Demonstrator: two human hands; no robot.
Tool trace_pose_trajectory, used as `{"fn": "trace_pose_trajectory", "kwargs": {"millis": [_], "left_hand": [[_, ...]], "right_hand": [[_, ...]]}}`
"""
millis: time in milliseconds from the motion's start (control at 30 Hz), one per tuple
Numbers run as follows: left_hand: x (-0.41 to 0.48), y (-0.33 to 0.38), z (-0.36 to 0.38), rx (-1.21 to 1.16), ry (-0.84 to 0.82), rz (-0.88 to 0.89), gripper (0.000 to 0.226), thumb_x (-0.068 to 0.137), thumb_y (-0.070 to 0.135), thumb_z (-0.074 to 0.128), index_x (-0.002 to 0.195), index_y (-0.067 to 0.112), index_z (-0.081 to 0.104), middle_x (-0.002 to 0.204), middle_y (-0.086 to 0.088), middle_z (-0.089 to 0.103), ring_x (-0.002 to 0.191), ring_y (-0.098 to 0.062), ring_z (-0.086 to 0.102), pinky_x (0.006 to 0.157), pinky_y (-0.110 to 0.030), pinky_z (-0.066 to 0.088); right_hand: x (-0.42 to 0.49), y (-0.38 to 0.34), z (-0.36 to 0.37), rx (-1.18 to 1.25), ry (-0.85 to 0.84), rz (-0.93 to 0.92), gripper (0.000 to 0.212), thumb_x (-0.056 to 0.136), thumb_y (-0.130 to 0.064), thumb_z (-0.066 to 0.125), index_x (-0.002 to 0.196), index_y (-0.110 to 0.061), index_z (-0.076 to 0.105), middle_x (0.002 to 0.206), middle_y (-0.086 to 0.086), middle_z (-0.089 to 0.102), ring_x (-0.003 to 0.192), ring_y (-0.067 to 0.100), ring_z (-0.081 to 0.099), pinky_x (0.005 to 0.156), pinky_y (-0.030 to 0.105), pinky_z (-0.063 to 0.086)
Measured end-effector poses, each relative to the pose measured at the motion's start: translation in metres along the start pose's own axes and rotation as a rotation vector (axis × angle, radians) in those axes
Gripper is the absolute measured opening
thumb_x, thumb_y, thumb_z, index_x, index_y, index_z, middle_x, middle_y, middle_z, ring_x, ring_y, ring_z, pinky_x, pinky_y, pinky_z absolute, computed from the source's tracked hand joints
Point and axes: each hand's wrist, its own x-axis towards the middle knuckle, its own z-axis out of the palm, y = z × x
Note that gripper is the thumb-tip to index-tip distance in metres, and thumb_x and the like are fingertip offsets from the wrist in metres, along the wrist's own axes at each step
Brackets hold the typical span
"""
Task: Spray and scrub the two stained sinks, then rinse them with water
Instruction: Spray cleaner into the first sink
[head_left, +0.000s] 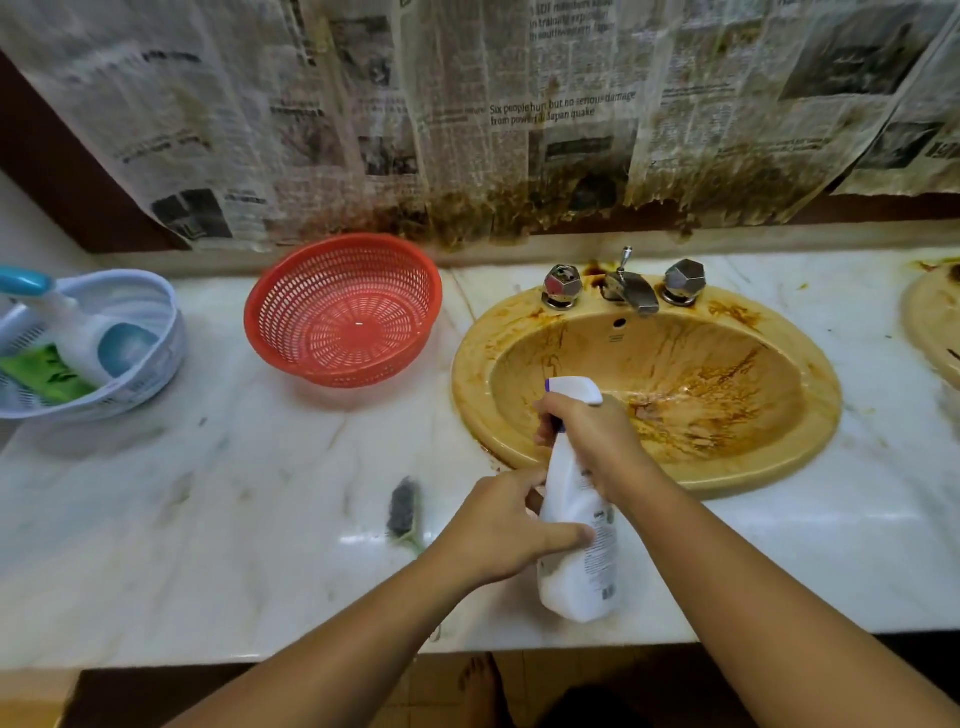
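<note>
A yellow oval sink (810, 415) streaked with brown stains sits in the marble counter, a chrome faucet (626, 286) at its back. A second stained sink (930, 322) shows only its edge at the far right. I hold a white spray bottle (576, 551) over the sink's near-left rim, nozzle toward the bowl. My right hand (587, 436) grips its neck by the trigger. My left hand (506, 525) holds the bottle's body, thumb across the label. A small scrub brush (404, 512) lies on the counter left of my left hand.
A red plastic colander (343, 312) stands on the counter left of the sink. A pale blue basket (156, 322) at the far left holds a white and blue brush and a green cloth. Stained newspaper (519, 114) covers the wall behind. My bare foot shows below the counter edge.
</note>
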Motion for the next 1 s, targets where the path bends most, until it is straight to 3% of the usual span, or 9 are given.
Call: {"fn": "trace_pose_trajectory", "kwargs": {"millis": [100,167,233,367,533,667,800,933,1000], "left_hand": [[-0.001,-0.009,-0.017,0.018,0.036,-0.007,0.043,0.065,0.052,0.085,0.104,0.039,0.073,0.088,0.016,0.071,0.083,-0.005,0.070,0.075,-0.041,0.063],[0.001,-0.013,-0.026,0.006,0.061,-0.012,0.043,0.064,0.051,0.086,0.103,0.039,0.075,0.087,0.016,0.072,0.084,-0.008,0.070,0.076,-0.043,0.062],[0.004,-0.013,-0.035,0.001,0.087,-0.014,0.041,0.065,0.048,0.087,0.104,0.039,0.076,0.085,0.016,0.073,0.082,-0.008,0.070,0.078,-0.043,0.062],[0.011,-0.008,-0.049,-0.022,0.100,-0.009,0.034,0.070,0.039,0.088,0.103,0.039,0.078,0.083,0.013,0.074,0.075,-0.007,0.069,0.078,-0.040,0.062],[0.025,0.000,-0.058,0.002,0.090,0.023,0.033,0.070,0.040,0.086,0.102,0.042,0.078,0.084,0.012,0.075,0.072,-0.005,0.068,0.075,-0.035,0.062],[0.038,0.005,-0.062,0.002,0.079,0.042,0.031,0.070,0.037,0.086,0.100,0.041,0.079,0.084,0.012,0.076,0.075,-0.006,0.069,0.076,-0.037,0.061],[0.053,0.015,-0.068,0.031,0.051,0.069,0.035,0.070,0.039,0.086,0.104,0.044,0.078,0.089,0.016,0.076,0.081,-0.007,0.070,0.078,-0.036,0.062],[0.065,0.028,-0.069,0.066,0.039,0.096,0.038,0.071,0.039,0.084,0.109,0.044,0.077,0.091,0.015,0.075,0.077,-0.007,0.069,0.059,-0.032,0.057],[0.073,0.034,-0.070,0.087,0.044,0.099,0.038,0.072,0.037,0.085,0.109,0.043,0.077,0.091,0.014,0.076,0.080,-0.009,0.071,0.056,-0.034,0.059]], "right_hand": [[-0.004,-0.007,0.019,0.050,0.014,0.007,0.022,0.069,-0.029,0.074,0.064,-0.010,0.066,0.061,0.007,0.065,0.070,0.035,0.076,0.086,0.058,0.059],[-0.003,-0.013,0.026,0.060,0.015,0.010,0.039,0.061,-0.032,0.074,0.083,-0.001,0.065,0.065,0.009,0.061,0.060,0.031,0.074,0.078,0.061,0.061],[-0.003,-0.020,0.032,0.065,0.030,0.011,0.048,0.058,-0.032,0.071,0.092,0.001,0.066,0.069,0.009,0.063,0.059,0.029,0.074,0.073,0.055,0.063],[0.000,-0.032,0.037,0.064,0.076,-0.014,0.023,0.059,-0.029,0.065,0.070,-0.010,0.069,0.071,0.012,0.075,0.070,0.031,0.073,0.069,0.041,0.055],[0.015,-0.042,0.033,0.094,0.146,0.002,0.051,0.052,-0.041,0.070,0.090,-0.007,0.068,0.075,0.010,0.073,0.072,0.032,0.077,0.076,0.049,0.061],[0.017,-0.053,0.030,0.072,0.179,-0.054,0.037,0.058,-0.036,0.067,0.079,-0.005,0.070,0.082,0.015,0.076,0.071,0.029,0.074,0.074,0.047,0.060],[0.023,-0.061,0.020,0.096,0.187,-0.059,0.031,0.062,-0.032,0.066,0.079,-0.007,0.069,0.067,0.007,0.074,0.071,0.030,0.075,0.075,0.048,0.059],[0.030,-0.068,0.008,0.111,0.215,-0.055,0.037,0.051,-0.032,0.065,0.081,-0.011,0.061,0.070,0.009,0.062,0.065,0.034,0.065,0.068,0.053,0.057],[0.035,-0.070,0.003,0.147,0.212,-0.058,0.036,0.053,-0.028,0.065,0.082,-0.008,0.066,0.071,0.009,0.069,0.071,0.038,0.072,0.075,0.056,0.060]]}}
